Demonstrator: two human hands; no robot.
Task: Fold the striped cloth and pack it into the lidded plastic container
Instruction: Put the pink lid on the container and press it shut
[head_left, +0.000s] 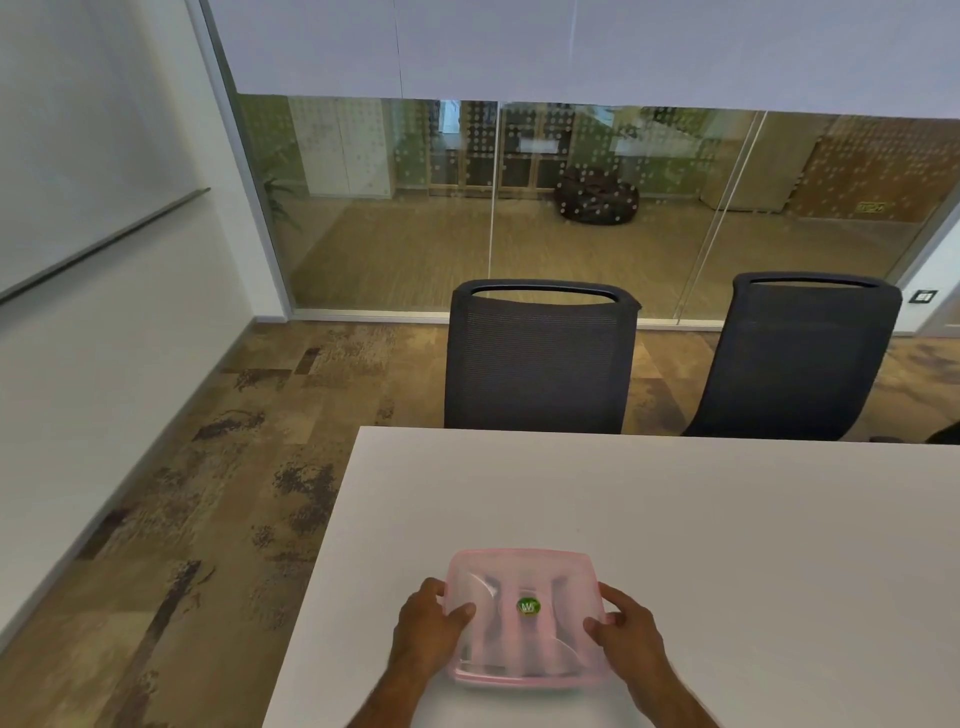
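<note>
A pink translucent plastic container (524, 571) with its lid on and a green round sticker on top sits near the front of the white table (675, 509). Pale striped shapes show faintly through the lid; I cannot tell for sure that they are the cloth. My left hand (428, 629) grips the container's left side, thumb on the lid. On the opposite side my right hand (626, 631) holds the right edge, thumb resting on the lid too.
Two dark mesh office chairs (540, 358) (795, 358) stand at the table's far edge. The table's left edge drops to patterned flooring (197, 519). A glass wall (493, 208) runs behind the chairs.
</note>
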